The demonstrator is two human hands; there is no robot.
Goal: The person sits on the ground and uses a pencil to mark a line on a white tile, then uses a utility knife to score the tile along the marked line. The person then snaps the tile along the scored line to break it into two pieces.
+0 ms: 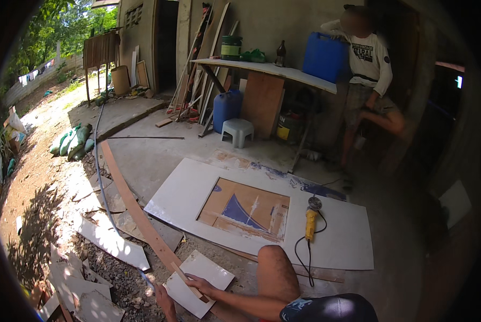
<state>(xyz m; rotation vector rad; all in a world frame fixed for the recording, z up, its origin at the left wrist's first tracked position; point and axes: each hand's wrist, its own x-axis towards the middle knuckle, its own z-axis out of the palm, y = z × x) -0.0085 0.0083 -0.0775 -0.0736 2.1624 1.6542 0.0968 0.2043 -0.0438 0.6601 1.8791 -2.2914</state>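
A small white panel (pixel 213 266) lies at the lower middle, across the end of a long reddish-brown board. My right hand (pixel 202 286) is closed around a narrow wooden strip (pixel 182 272) over this panel. To its left, my left hand (pixel 166 304) is curled near the panel's edge; a thin pale-blue length shows at its fingertips, but what it grips is unclear. Beyond my knee lies a large white panel (pixel 171 188) with a rectangular opening, through which printed cardboard (pixel 240 206) shows. A yellow angle grinder (pixel 311 221) rests on its right part, cord trailing toward me.
The long brown board (pixel 138 212) and a grey hose (pixel 102 182) run along the left, beside gravel and broken panel pieces (pixel 98 295). Behind stand a grey stool (pixel 237 132), blue containers (pixel 227 110) and a workbench (pixel 267 70). A person (pixel 366 64) leans at the back right.
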